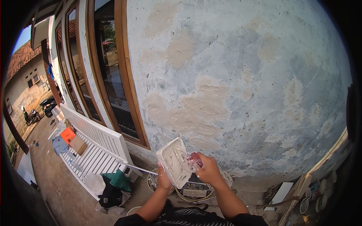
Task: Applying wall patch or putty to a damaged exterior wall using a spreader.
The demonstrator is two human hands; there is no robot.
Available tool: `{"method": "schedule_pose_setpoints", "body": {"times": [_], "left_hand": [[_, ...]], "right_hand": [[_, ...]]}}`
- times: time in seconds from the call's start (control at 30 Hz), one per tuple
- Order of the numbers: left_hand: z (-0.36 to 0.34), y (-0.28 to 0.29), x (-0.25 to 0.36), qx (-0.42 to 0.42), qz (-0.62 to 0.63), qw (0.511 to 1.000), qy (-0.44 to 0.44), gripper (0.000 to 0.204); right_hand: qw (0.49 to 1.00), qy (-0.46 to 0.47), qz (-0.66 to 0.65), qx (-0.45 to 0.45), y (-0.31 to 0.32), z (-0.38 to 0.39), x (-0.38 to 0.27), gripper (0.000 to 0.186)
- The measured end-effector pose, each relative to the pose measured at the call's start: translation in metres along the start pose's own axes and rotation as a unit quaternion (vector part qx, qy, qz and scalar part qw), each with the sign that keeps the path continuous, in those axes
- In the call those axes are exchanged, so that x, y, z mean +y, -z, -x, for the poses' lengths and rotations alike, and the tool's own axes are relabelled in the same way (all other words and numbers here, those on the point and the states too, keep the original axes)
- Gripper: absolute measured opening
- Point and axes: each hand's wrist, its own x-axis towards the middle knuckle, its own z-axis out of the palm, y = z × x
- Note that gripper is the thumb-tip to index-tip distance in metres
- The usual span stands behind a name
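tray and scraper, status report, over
Left hand grips white putty tray from below. Right hand holds red-handled scraper in the tray. Patched wall ahead, nothing between.

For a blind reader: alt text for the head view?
Left hand holds a putty-smeared white tray; right hand holds a red-handled scraper at it, before a patched grey wall. A white bench stands left.

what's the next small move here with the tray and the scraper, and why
Probably lift the putty knife from the white tray to the wall. The right hand has its blade in the putty, the left hand tilts the tray up, and the wall ahead shows bare patches.
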Motion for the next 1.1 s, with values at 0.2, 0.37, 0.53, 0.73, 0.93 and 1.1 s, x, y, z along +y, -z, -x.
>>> {"method": "schedule_pose_setpoints", "body": {"times": [0.2,0.37,0.53,0.73,0.93,1.1], "left_hand": [[0.007,-0.012,0.014,-0.031,-0.012,0.999,-0.029,0.081],[0.008,-0.027,0.026,-0.07,0.035,0.996,-0.05,0.085],[0.013,-0.034,0.022,-0.081,0.051,0.994,-0.057,0.089],[0.03,-0.046,0.01,-0.099,0.023,0.994,-0.04,0.088],[0.048,-0.043,-0.011,-0.123,0.015,0.992,0.006,0.08],[0.062,-0.046,-0.03,-0.11,-0.039,0.993,0.013,0.08]], "right_hand": [[0.997,0.053,-0.004,0.056,-0.006,0.015,0.018,0.017],[0.98,0.087,-0.061,0.169,0.004,0.02,0.018,0.018],[0.976,0.096,-0.051,0.189,0.011,0.038,0.019,0.016],[0.964,0.132,0.034,0.23,0.021,0.063,0.022,0.018],[0.963,0.134,0.07,0.224,0.036,0.073,0.005,0.011],[0.965,0.111,0.07,0.229,0.043,0.085,0.009,0.015]]}}
